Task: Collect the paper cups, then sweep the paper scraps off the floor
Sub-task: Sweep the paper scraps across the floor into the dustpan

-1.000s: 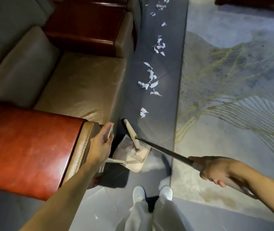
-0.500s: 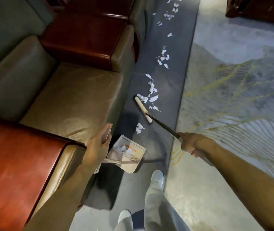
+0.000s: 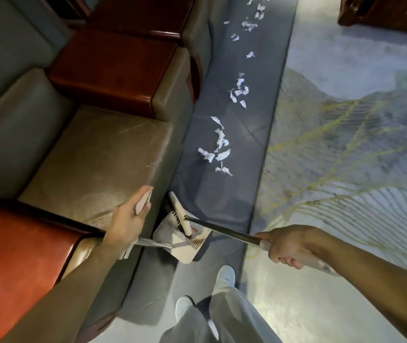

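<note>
A: Dark floor strip [image 3: 224,201] beside the sofa [image 3: 93,154]; paper scraps [image 3: 219,154] trail away beyond the dustpan [image 3: 187,253].
B: Left hand [image 3: 125,224] grips the dustpan's handle; right hand [image 3: 287,246] grips the broom [image 3: 180,215], head resting in the dustpan.
A: I'd press the dustpan's lip flat, then draw scraps in with short strokes.

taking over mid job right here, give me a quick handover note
Left hand grips the dustpan handle; the dustpan sits on the dark floor strip beside the sofa.
Right hand grips the broom; the broom head is at the pan's mouth.
Done: cannot tell what the pan holds; no paper cups in view.
Left: paper scraps trail along the strip ahead, well past the pan.
</note>
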### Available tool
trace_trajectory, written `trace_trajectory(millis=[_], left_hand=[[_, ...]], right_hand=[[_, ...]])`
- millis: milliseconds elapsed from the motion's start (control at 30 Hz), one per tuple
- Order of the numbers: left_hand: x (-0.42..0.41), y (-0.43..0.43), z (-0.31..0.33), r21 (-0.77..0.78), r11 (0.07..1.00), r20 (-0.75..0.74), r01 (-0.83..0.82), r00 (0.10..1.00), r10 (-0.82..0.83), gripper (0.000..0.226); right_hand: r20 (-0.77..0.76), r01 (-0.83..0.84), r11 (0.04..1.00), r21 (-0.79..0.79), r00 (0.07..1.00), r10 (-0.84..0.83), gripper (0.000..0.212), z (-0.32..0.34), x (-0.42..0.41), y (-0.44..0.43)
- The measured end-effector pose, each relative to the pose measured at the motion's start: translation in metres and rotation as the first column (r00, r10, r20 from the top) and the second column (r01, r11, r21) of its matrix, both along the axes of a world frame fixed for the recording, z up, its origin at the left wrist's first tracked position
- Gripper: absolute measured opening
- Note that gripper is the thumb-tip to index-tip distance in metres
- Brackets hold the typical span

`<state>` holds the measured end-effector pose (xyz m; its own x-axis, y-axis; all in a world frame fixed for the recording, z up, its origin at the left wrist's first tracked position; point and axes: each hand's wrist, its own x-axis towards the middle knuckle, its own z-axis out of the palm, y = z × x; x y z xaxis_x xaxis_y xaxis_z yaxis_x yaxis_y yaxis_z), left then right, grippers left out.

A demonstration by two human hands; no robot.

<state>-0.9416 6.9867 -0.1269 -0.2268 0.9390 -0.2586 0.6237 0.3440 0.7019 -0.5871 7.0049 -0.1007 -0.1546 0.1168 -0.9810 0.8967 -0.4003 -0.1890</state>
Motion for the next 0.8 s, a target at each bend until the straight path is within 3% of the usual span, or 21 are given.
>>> trace_trajectory(millis=[200, 333, 600, 700, 800], left_hand=[[0.019, 0.043, 0.003, 0.078, 0.997, 0.114, -0.017, 0.994, 0.008, 0.049], [0.038, 0.092, -0.006, 0.154, 0.988, 0.074, -0.028, 0.997, 0.017, 0.041], [0.06, 0.196, -0.029, 0.11, 0.994, 0.052, 0.013, 0.998, -0.019, 0.042], [0.059, 0.228, -0.029, 0.093, 0.995, 0.047, -0.026, 0.999, 0.021, 0.038], [0.058, 0.258, -0.024, 0.061, 0.993, 0.117, -0.102, 0.989, 0.095, 0.037]], right_hand=[[0.012, 0.14, 0.978, 0.155, 0.99, -0.144, 0.076, 0.026, 0.026, 0.04], [-0.005, 0.209, 0.933, 0.293, 0.976, -0.217, 0.078, 0.037, 0.035, 0.085], [0.123, 0.084, 0.879, 0.469, 0.979, -0.16, 0.066, 0.022, 0.03, 0.218], [0.231, -0.048, 0.872, 0.487, 0.97, -0.075, 0.065, 0.005, 0.012, 0.268], [0.308, -0.088, 0.838, 0.539, 0.946, -0.1, 0.064, -0.01, -0.009, 0.311]])
